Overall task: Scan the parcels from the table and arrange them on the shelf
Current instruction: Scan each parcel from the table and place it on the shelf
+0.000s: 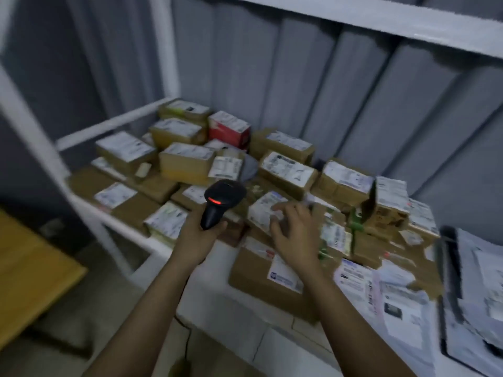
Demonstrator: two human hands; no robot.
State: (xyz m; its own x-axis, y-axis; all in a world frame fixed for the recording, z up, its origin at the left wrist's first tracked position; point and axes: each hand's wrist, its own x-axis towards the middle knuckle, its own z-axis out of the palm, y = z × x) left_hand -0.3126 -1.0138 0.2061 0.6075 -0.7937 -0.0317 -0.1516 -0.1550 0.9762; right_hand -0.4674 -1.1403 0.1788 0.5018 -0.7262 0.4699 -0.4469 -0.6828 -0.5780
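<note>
Two hands show in my head view, both out over a heap of parcels. My left hand [198, 235] grips the handle of a black scanner [221, 200], fingers curled round it, its red light glowing on the head. My right hand [292, 229] hovers with fingers spread and loosely bent over a labelled parcel [265, 210] near the middle of the pile; motion blur keeps me from telling whether the fingertips touch it. Brown boxes with white labels lie crowded on the white shelf [128, 227], and a red box [228, 130] sits toward the back. A larger box [261, 276] lies below my right wrist. White mailers [402, 303] lie to the right, and a yellow table [30, 268] stands at left.
</note>
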